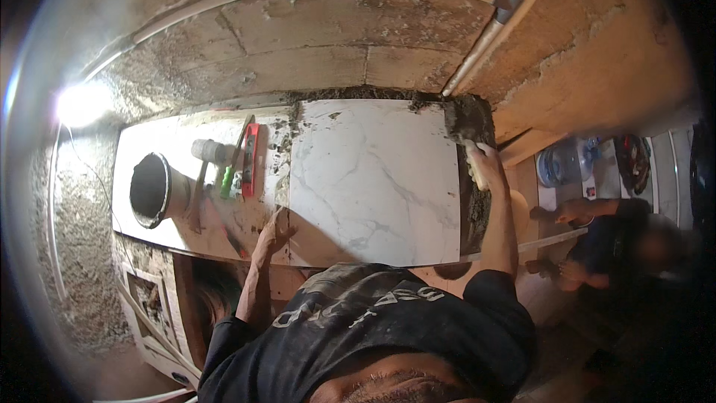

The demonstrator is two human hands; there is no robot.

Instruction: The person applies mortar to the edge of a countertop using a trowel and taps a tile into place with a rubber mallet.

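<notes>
My right hand (490,167) is closed around the pale handle of a trowel (476,166). It is over a strip of dark wet mortar (473,118) along the right side of a large white marbled tile (373,179). The trowel's blade is mostly hidden by my hand and the mortar. My left hand (276,233) lies on the counter's front edge, by the tile's near left corner, fingers extended and holding nothing. More mortar shows along the tile's back edge.
Left of the tile lie a red spirit level (251,163), a mallet (210,151), a green-handled tool (227,182) and a dark-rimmed bucket (146,191). A pipe (481,52) slants down the back wall. At right are a water jug (561,164) and another person (608,250).
</notes>
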